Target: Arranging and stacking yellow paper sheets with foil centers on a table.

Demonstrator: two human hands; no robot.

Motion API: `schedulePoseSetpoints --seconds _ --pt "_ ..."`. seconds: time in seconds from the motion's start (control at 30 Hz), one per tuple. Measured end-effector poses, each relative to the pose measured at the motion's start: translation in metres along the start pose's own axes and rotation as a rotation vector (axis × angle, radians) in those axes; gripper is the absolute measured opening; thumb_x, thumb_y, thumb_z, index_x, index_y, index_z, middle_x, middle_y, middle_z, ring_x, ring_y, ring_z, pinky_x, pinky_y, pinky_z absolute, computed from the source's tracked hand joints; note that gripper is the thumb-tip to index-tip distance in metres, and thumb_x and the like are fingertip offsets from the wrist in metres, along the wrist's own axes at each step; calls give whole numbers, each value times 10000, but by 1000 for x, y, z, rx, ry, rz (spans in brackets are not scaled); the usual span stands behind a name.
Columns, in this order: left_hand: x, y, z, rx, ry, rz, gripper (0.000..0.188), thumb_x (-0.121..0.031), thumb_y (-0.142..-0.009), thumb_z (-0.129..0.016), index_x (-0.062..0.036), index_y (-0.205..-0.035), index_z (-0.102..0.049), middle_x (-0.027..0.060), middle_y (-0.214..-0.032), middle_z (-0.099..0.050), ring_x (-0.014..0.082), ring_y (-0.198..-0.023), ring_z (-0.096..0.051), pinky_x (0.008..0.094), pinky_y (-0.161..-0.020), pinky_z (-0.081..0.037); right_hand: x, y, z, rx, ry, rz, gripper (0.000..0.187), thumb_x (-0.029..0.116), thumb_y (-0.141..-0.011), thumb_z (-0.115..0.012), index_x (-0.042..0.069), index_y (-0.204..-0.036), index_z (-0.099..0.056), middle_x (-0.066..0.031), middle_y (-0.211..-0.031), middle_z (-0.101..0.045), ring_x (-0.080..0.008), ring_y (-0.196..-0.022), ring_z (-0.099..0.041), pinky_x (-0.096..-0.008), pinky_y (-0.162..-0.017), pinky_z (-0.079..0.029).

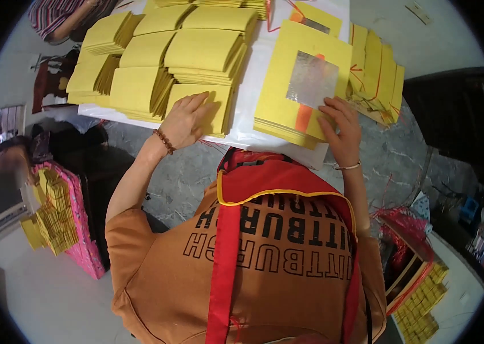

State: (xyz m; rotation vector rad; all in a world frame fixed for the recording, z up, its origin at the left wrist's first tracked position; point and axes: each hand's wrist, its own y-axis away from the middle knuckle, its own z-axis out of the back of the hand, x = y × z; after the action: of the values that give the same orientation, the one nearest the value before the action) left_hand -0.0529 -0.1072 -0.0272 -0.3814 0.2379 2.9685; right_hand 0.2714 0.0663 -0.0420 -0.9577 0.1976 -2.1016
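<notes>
A thick stack of flat yellow paper sheets (276,74) lies at the table's near right. Its top sheet carries a silver foil square (311,77) and an orange strip (303,117). My right hand (345,129) rests on the right edge of this stack, fingers apart and stretched over the top sheet. At the near end of the rows on the left is a folded bundle of yellow paper (221,117). My left hand (183,119) lies on that bundle with its fingers extended, the thumb side partly hidden.
Rows of folded yellow paper bundles (144,49) cover the left of the white table (249,109). String-tied yellow bundles (375,69) lean at its right. More bundles sit on a pink-covered surface (85,235) and at lower right (425,304). A person in a striped top (53,17) is at upper left.
</notes>
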Motion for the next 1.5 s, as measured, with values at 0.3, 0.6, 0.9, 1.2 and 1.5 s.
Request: schedulePoseSetpoints --seconds 0.3,0.6,0.9,1.2,1.5 --pt "-84 -88 6 -323 57 -416 385 -238 -767 -655 -87 -1113 -582 82 -1130 -543 262 -1010 -500 360 -808 -390 -3 3 -2 -28 -109 -79 176 105 -738 -676 65 -909 -657 -66 -1082 -616 -274 -1102 -516 -374 -927 -401" --pt "-76 -110 15 -244 394 -429 142 -150 -803 -621 -15 -845 -614 111 -824 -575 281 -745 -552 353 -653 -445 -11 4 0 -13 -377 -226 183 161 -871 -533 36 -871 -666 -71 -1055 -637 -256 -1107 -511 -352 -953 -375" --pt "-73 -120 25 -51 609 -273 110 -108 -780 -594 0 -784 -611 100 -702 -585 231 -653 -583 325 -590 -452 -13 2 0 -7 -479 -307 252 172 -916 -453 35 -891 -662 -68 -1035 -642 -248 -1104 -507 -351 -969 -356" --pt "-65 -121 30 117 735 -55 202 -177 -781 -650 -12 -897 -640 60 -770 -623 167 -706 -560 299 -626 -440 -21 5 -1 30 -324 -115 184 117 -814 -612 48 -983 -640 -58 -1024 -634 -241 -1089 -519 -343 -943 -385" --pt "-43 -131 16 -372 148 -430 396 -127 -720 -616 -127 -1116 -612 123 -1178 -561 308 -1105 -505 379 -908 -438 -27 7 -5 -42 -676 -438 244 86 -771 -658 65 -1012 -632 -81 -1150 -586 -242 -1049 -544 -345 -931 -395"
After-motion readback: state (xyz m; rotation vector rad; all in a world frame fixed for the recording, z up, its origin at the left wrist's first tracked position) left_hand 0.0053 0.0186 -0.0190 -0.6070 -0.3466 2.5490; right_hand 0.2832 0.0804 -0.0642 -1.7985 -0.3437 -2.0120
